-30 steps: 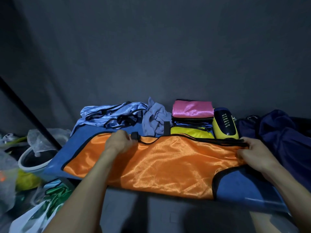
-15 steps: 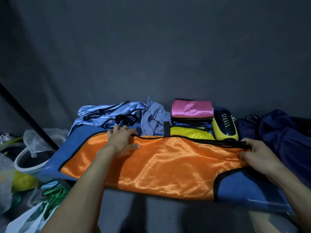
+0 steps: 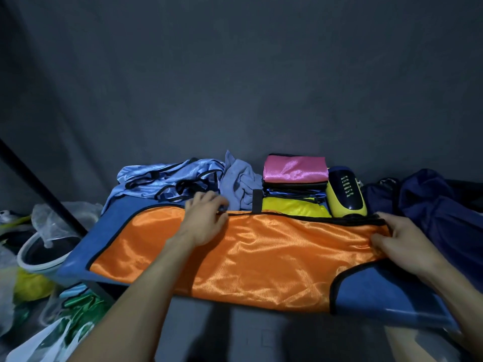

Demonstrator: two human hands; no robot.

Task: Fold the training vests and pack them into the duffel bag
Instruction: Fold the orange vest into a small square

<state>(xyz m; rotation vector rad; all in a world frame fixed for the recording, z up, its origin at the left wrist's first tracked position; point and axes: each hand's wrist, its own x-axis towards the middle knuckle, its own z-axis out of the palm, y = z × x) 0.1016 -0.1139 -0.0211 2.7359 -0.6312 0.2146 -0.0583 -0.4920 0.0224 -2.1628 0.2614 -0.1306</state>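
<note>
Shiny orange vest [image 3: 261, 252] with black trim; pink folded vest [image 3: 295, 168]; blue mat [image 3: 392, 293].

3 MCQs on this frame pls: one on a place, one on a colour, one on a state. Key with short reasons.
1. Where does the pink folded vest lie?
A. on top of the stack behind the orange vest
B. under the left hand
C. in the white bucket

2. What colour is the vest under both hands?
A. green
B. orange
C. pink

3. How is the left hand?
A. gripping a strap in a fist
B. lifted off the table
C. fingers spread flat on the vest's far edge

Key: 1 A, the pink folded vest tops the stack. 2 B, the orange vest spans the table. 3 C, the left hand lies flat, while the right hand pinches the vest's right end.
</note>
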